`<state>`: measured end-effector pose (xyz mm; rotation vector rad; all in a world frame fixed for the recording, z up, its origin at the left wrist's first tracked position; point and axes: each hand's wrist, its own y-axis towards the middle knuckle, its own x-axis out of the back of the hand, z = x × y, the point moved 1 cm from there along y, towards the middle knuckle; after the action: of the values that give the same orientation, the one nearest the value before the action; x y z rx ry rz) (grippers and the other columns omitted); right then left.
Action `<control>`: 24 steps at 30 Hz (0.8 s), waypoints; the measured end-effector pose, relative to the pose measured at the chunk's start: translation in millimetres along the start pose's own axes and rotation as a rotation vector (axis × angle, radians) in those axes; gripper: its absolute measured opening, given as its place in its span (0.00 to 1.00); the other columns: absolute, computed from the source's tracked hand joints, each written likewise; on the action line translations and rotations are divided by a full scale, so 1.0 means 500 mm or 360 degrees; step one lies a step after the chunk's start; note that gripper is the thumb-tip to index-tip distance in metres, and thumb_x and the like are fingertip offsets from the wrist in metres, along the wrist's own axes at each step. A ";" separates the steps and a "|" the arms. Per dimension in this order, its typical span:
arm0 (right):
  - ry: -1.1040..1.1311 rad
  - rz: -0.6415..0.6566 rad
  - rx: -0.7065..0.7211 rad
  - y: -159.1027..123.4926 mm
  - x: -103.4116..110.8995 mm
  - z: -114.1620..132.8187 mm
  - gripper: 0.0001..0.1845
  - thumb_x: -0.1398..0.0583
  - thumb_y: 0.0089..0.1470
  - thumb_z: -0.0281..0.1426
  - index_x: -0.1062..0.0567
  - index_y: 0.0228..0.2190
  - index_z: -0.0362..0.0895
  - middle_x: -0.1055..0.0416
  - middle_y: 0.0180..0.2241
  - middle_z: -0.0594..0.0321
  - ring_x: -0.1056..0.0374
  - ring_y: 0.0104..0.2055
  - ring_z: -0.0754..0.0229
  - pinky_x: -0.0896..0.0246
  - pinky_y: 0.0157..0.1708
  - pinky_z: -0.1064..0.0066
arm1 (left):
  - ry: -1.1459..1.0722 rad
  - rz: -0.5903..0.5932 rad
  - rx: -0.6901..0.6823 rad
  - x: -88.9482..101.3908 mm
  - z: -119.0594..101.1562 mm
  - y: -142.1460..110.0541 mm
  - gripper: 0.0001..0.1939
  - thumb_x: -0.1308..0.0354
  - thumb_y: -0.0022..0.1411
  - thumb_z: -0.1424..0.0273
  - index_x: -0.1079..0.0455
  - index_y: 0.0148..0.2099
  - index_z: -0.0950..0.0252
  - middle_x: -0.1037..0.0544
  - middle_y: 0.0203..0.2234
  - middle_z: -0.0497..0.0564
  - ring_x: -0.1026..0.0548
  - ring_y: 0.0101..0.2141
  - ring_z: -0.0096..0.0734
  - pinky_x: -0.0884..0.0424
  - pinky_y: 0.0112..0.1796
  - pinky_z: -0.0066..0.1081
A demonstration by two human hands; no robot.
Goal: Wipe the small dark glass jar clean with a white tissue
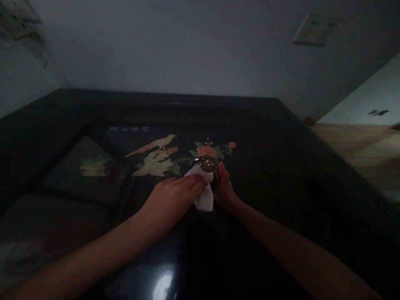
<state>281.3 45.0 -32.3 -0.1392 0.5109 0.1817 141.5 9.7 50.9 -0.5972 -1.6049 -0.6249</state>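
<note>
A dark brown, shiny, rounded vessel [208, 163] with a wavy, glinting rim is held in front of me, over a black glossy tabletop [250, 241]. My right hand [225, 187] is closed around its right side, most of the fingers hidden behind it. Pressed against the vessel's near left side is a white tissue or cloth [204, 201], its end hanging down. My left hand [178, 191] grips this white piece with fingers bent over it. Dim light leaves the vessel's exact kind unclear.
A bird-and-flower picture [156, 156] decorates the tabletop, with pale characters above it. The pale wall [175, 50] rises behind the table's far edge and carries a socket plate [319, 29] at right. More sockets [14, 25] sit at upper left. Wooden floor [353, 143] shows at right.
</note>
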 end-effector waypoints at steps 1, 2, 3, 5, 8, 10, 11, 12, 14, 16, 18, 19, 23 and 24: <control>0.0035 0.0012 -0.0004 0.000 0.000 -0.002 0.34 0.47 0.47 0.59 0.28 0.44 0.47 0.26 0.27 0.64 0.33 0.25 0.59 0.42 0.20 0.70 | 0.0090 -0.0019 -0.0032 0.002 0.002 0.000 0.19 0.51 0.59 0.83 0.30 0.50 0.65 0.23 0.48 0.56 0.22 0.43 0.38 0.27 0.37 0.33; 0.0081 0.0028 0.0001 0.000 0.000 -0.003 0.33 0.47 0.47 0.59 0.28 0.44 0.47 0.26 0.28 0.64 0.32 0.26 0.58 0.42 0.20 0.70 | 0.0162 -0.0044 -0.0063 0.002 0.005 0.001 0.19 0.50 0.59 0.83 0.30 0.50 0.66 0.23 0.48 0.56 0.22 0.45 0.39 0.27 0.37 0.34; 0.0124 0.0042 0.0013 0.000 0.000 -0.004 0.32 0.46 0.47 0.58 0.28 0.43 0.47 0.26 0.29 0.63 0.31 0.27 0.58 0.40 0.22 0.70 | 0.0218 -0.0074 -0.0092 0.001 0.006 0.001 0.19 0.50 0.59 0.83 0.30 0.51 0.67 0.23 0.49 0.57 0.23 0.47 0.40 0.27 0.37 0.34; 0.0163 0.0059 0.0038 0.000 0.001 -0.005 0.31 0.45 0.47 0.58 0.28 0.42 0.47 0.24 0.32 0.62 0.29 0.32 0.56 0.37 0.26 0.68 | 0.0265 -0.0112 -0.0128 -0.003 0.008 0.002 0.21 0.51 0.59 0.84 0.31 0.53 0.68 0.24 0.51 0.57 0.26 0.51 0.42 0.26 0.38 0.35; 0.0189 0.0065 0.0033 0.001 0.002 -0.006 0.32 0.44 0.46 0.57 0.29 0.44 0.48 0.24 0.36 0.61 0.28 0.38 0.53 0.34 0.31 0.65 | 0.0121 -0.0075 -0.0102 -0.010 0.006 0.002 0.24 0.52 0.57 0.85 0.32 0.55 0.69 0.25 0.52 0.58 0.27 0.52 0.42 0.26 0.42 0.37; 0.0180 0.0063 0.0022 0.001 0.003 -0.006 0.33 0.44 0.46 0.58 0.29 0.45 0.48 0.24 0.37 0.61 0.28 0.40 0.53 0.34 0.32 0.65 | -0.0124 -0.0048 -0.0020 -0.010 0.002 0.001 0.26 0.53 0.55 0.86 0.33 0.55 0.68 0.26 0.53 0.58 0.26 0.51 0.40 0.27 0.46 0.36; 0.0167 0.0059 0.0029 0.001 0.003 -0.006 0.33 0.44 0.46 0.58 0.30 0.46 0.48 0.24 0.37 0.61 0.28 0.40 0.53 0.34 0.32 0.66 | -0.0277 -0.0040 0.0029 -0.009 -0.001 0.001 0.27 0.54 0.54 0.86 0.33 0.55 0.68 0.26 0.53 0.58 0.26 0.50 0.38 0.28 0.47 0.35; 0.0148 0.0056 0.0052 0.000 0.003 -0.005 0.33 0.44 0.46 0.58 0.30 0.46 0.48 0.24 0.37 0.61 0.28 0.40 0.53 0.34 0.32 0.66 | -0.0444 -0.0029 0.0085 -0.007 -0.004 0.000 0.27 0.54 0.52 0.86 0.32 0.53 0.68 0.25 0.51 0.57 0.25 0.48 0.37 0.29 0.48 0.34; 0.0102 0.0069 0.0101 -0.002 0.002 -0.002 0.34 0.45 0.47 0.58 0.30 0.46 0.48 0.25 0.37 0.61 0.28 0.38 0.54 0.34 0.33 0.66 | -0.0832 0.0008 0.0201 -0.003 -0.010 0.000 0.25 0.53 0.50 0.86 0.29 0.48 0.67 0.22 0.45 0.54 0.24 0.44 0.35 0.28 0.45 0.31; 0.0069 0.0109 0.0127 -0.005 0.001 0.003 0.35 0.45 0.47 0.59 0.30 0.47 0.48 0.25 0.35 0.61 0.28 0.36 0.54 0.34 0.33 0.66 | -0.1282 0.0040 0.0345 0.000 -0.014 0.002 0.23 0.53 0.48 0.85 0.28 0.44 0.66 0.20 0.36 0.49 0.23 0.37 0.31 0.28 0.38 0.26; 0.0045 0.0140 0.0133 -0.008 -0.001 0.009 0.36 0.46 0.46 0.60 0.31 0.47 0.48 0.25 0.34 0.61 0.28 0.34 0.55 0.34 0.32 0.66 | -0.1673 0.0024 0.0524 0.000 -0.018 0.005 0.21 0.53 0.51 0.83 0.28 0.44 0.65 0.22 0.32 0.47 0.25 0.31 0.27 0.30 0.31 0.24; 0.0031 0.0141 0.0138 -0.009 -0.001 0.011 0.36 0.45 0.46 0.60 0.30 0.47 0.48 0.25 0.34 0.61 0.28 0.34 0.55 0.34 0.32 0.66 | -0.1810 -0.0001 0.0606 0.000 -0.019 0.006 0.19 0.52 0.53 0.81 0.28 0.45 0.65 0.22 0.30 0.46 0.26 0.29 0.27 0.31 0.30 0.23; -0.0030 0.0122 0.0165 -0.011 0.002 0.013 0.36 0.45 0.45 0.61 0.30 0.46 0.48 0.25 0.37 0.59 0.29 0.37 0.55 0.33 0.35 0.66 | -0.1896 -0.0014 0.0671 -0.001 -0.025 0.008 0.13 0.50 0.59 0.75 0.28 0.43 0.66 0.24 0.27 0.46 0.28 0.27 0.26 0.33 0.28 0.23; -0.0039 0.0128 0.0157 -0.011 0.002 0.012 0.37 0.45 0.45 0.61 0.30 0.47 0.48 0.25 0.37 0.59 0.28 0.36 0.54 0.33 0.35 0.65 | -0.1816 -0.0010 0.0628 -0.001 -0.026 0.007 0.12 0.50 0.59 0.75 0.28 0.42 0.65 0.24 0.27 0.46 0.27 0.27 0.26 0.33 0.28 0.23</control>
<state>286.2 40.9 -27.1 -0.0199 0.5006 0.2358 153.3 3.0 51.9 -0.6869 -2.6942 0.1217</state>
